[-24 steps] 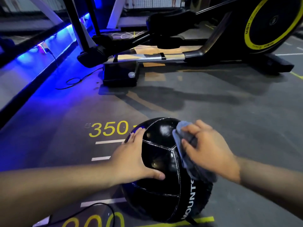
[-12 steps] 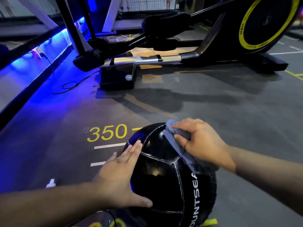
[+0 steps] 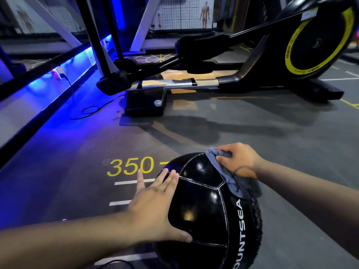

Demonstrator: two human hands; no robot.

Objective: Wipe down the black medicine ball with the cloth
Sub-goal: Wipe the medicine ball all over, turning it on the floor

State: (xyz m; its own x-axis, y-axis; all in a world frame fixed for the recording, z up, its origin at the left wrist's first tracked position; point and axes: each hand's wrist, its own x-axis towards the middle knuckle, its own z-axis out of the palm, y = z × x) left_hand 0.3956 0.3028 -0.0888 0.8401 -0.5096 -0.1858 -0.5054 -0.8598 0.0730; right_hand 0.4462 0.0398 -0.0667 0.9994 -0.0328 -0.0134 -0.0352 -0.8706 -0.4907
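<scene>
Shifted farther up, the right grip (image 3: 240, 161) clutches the cloth (image 3: 238, 185) onto the black medicine ball (image 3: 204, 208) beneath it, while the flat-fingered left grip (image 3: 153, 206) braces the ball's side.

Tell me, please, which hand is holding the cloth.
The right hand: its fingers curl round the grey cloth atop the black medicine ball, whereas the left hand lies flat against the ball's side, holding nothing.

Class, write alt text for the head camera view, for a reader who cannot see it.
A right hand holds a bunched grey cloth against the top right of a black medicine ball on a gym floor, while the left hand lies flat on its left side. A yellow 350 marks the floor beside it; a black exercise machine stands behind.
</scene>
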